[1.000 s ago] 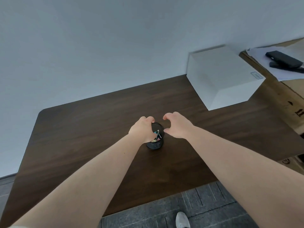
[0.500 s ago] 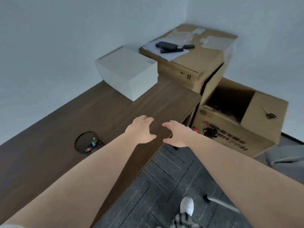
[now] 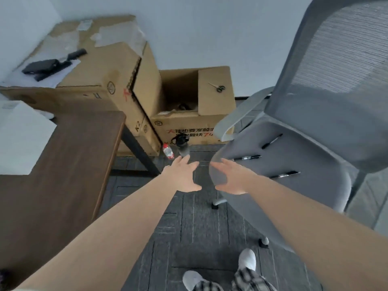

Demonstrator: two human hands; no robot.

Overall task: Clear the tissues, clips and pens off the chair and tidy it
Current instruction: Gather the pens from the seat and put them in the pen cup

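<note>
A grey office chair (image 3: 310, 156) with a mesh back stands at the right. Three dark pens lie on its seat: one near the back (image 3: 272, 141), one in the middle (image 3: 246, 158), one toward the front (image 3: 285, 174). My right hand (image 3: 230, 178) is open at the seat's left front edge, short of the pens. My left hand (image 3: 182, 175) is open beside it over the floor, holding nothing. No tissues or clips show on the seat.
A dark wooden table (image 3: 63, 164) is at the left with a white box (image 3: 19, 135) on it. Cardboard boxes (image 3: 189, 106) stand against the wall, scissors (image 3: 218, 87) on a flap. Two bottles (image 3: 176, 147) stand on the carpet. My feet (image 3: 247, 261) are below.
The view has swung right from the table and its black pen holder to the chair. My left hand let go of the holder; both hands now reach toward the seat.
</note>
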